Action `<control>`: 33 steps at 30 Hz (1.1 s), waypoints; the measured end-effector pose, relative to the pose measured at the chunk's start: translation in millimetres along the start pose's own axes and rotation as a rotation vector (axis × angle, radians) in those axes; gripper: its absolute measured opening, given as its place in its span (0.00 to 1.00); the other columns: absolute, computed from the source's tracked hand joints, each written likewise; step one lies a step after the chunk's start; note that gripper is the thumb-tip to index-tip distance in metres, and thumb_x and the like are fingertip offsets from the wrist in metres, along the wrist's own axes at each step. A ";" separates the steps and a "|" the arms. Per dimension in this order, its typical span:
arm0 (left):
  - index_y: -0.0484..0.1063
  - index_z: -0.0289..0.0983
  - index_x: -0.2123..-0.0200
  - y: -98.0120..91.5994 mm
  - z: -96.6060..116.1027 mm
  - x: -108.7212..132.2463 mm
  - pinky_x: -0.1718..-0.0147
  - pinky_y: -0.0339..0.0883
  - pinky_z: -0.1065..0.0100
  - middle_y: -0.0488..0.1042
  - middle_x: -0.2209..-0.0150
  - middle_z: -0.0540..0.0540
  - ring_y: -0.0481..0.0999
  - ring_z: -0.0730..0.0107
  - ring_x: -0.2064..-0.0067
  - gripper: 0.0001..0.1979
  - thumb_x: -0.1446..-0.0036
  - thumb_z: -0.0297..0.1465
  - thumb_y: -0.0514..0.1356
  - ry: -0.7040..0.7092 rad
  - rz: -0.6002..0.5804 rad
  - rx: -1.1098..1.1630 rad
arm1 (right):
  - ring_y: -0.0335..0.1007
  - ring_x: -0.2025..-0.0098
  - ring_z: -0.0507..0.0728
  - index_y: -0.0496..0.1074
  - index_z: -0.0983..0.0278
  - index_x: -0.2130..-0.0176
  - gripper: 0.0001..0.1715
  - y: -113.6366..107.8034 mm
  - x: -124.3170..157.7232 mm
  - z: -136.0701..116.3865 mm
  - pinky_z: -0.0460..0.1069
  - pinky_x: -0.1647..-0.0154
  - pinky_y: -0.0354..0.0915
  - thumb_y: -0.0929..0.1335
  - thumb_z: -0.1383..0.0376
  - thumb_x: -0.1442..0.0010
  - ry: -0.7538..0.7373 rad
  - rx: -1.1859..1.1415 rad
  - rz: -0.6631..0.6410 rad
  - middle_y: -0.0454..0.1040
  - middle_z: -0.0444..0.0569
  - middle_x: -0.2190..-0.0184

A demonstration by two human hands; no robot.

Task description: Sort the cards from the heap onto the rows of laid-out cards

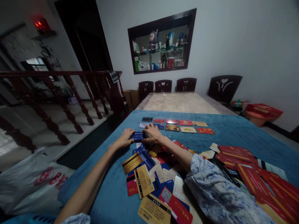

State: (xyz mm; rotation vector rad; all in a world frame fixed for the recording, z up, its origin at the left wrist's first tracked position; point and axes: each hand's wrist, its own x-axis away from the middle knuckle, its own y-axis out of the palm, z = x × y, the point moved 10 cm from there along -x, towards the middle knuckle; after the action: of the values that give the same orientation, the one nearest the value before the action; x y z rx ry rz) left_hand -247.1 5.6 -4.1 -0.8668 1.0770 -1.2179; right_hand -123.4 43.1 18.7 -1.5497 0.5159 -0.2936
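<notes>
A dark blue card (138, 136) lies flat on the blue cloth (105, 174), between my two hands. My left hand (125, 137) grips its left edge with thumb and fingers. At its right edge, the fingers of my right hand (151, 134) close on the same card. Just beyond are two rows of cards, among them a black card (147, 119), a red card (171, 121) and a gold card (172, 128). Nearer to me spreads a loose pile of mixed cards, with a gold card (144, 181) on top. My right forearm crosses above part of that pile.
Red card sleeves (243, 155) are heaped at the right. A white plastic bag (30, 183) stands at the left, beside the table. Dark chairs (186, 84) line the far end, and a wooden railing (77, 102) runs along the left.
</notes>
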 end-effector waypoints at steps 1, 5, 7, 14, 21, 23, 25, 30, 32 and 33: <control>0.70 0.38 0.47 0.0 1.6 -2.4 0.41 0.61 0.53 0.69 0.47 0.42 0.66 0.54 0.45 0.24 0.49 0.25 0.63 0.001 -0.010 -0.025 | 0.56 0.43 0.68 0.75 0.63 0.49 0.29 -1.0 0.5 2.3 0.60 0.49 0.59 0.69 0.49 0.43 0.006 -0.002 -0.006 0.69 0.59 0.46; 0.69 0.40 0.45 1.3 10.0 -13.7 0.42 0.60 0.52 0.68 0.45 0.42 0.64 0.53 0.44 0.25 0.48 0.26 0.63 0.004 -0.046 -0.088 | 0.56 0.42 0.69 0.75 0.63 0.48 0.30 -2.8 2.4 14.9 0.61 0.48 0.60 0.70 0.49 0.44 0.037 0.006 -0.004 0.68 0.60 0.45; 0.69 0.40 0.44 2.0 15.3 -19.4 0.42 0.60 0.51 0.67 0.44 0.41 0.64 0.52 0.43 0.26 0.47 0.26 0.63 -0.004 -0.060 -0.110 | 0.56 0.42 0.69 0.74 0.63 0.47 0.30 -3.2 3.8 22.1 0.61 0.48 0.60 0.70 0.49 0.43 0.051 0.011 0.005 0.68 0.60 0.45; 0.68 0.42 0.43 9.3 40.0 -39.4 0.40 0.58 0.47 0.66 0.41 0.41 0.61 0.49 0.39 0.26 0.46 0.28 0.62 -0.001 -0.114 -0.112 | 0.56 0.42 0.70 0.75 0.61 0.47 0.29 -7.8 13.7 47.6 0.62 0.47 0.60 0.70 0.48 0.43 0.091 0.026 -0.002 0.69 0.60 0.45; 0.69 0.43 0.44 21.1 57.4 -64.6 0.41 0.59 0.47 0.67 0.42 0.42 0.62 0.50 0.39 0.25 0.46 0.28 0.63 0.020 -0.140 -0.135 | 0.55 0.40 0.70 0.74 0.62 0.47 0.29 -7.7 21.1 74.0 0.62 0.46 0.60 0.70 0.49 0.42 0.142 0.054 -0.016 0.69 0.60 0.45; 0.69 0.43 0.44 23.9 61.6 -71.1 0.41 0.59 0.47 0.67 0.42 0.42 0.61 0.51 0.39 0.25 0.46 0.28 0.63 0.022 -0.149 -0.146 | 0.56 0.40 0.70 0.74 0.62 0.46 0.29 -5.8 21.4 81.8 0.61 0.47 0.61 0.69 0.49 0.41 0.154 0.057 -0.022 0.69 0.60 0.44; 0.69 0.42 0.44 26.8 65.2 -77.5 0.41 0.59 0.47 0.66 0.41 0.42 0.61 0.50 0.39 0.25 0.46 0.29 0.63 0.020 -0.161 -0.152 | 0.56 0.41 0.70 0.74 0.62 0.46 0.29 -4.9 21.3 89.1 0.61 0.47 0.61 0.69 0.49 0.41 0.164 0.063 -0.024 0.69 0.60 0.44; 0.70 0.43 0.43 34.2 72.3 -95.2 0.43 0.60 0.48 0.67 0.43 0.41 0.60 0.49 0.39 0.25 0.46 0.30 0.63 0.037 -0.174 -0.167 | 0.58 0.43 0.70 0.75 0.63 0.47 0.28 -2.5 18.7 106.6 0.61 0.48 0.62 0.69 0.50 0.42 0.182 0.081 -0.052 0.69 0.61 0.45; 0.69 0.43 0.42 37.8 73.9 -102.7 0.42 0.59 0.48 0.66 0.42 0.41 0.60 0.49 0.39 0.26 0.46 0.30 0.62 0.051 -0.176 -0.173 | 0.57 0.42 0.70 0.75 0.63 0.48 0.27 -0.4 16.3 113.8 0.60 0.48 0.62 0.70 0.51 0.42 0.188 0.083 -0.068 0.69 0.61 0.45; 0.68 0.43 0.42 39.5 74.3 -106.4 0.42 0.59 0.48 0.66 0.42 0.41 0.60 0.49 0.39 0.27 0.46 0.30 0.62 0.055 -0.176 -0.174 | 0.57 0.41 0.70 0.75 0.63 0.48 0.27 0.5 15.0 117.4 0.61 0.48 0.62 0.70 0.52 0.42 0.191 0.087 -0.073 0.69 0.61 0.44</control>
State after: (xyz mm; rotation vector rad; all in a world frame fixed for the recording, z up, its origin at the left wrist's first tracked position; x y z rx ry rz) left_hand -165.9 114.2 -2.1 -1.0856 1.1841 -1.3133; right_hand -53.2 137.9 9.8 -1.4654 0.5882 -0.5175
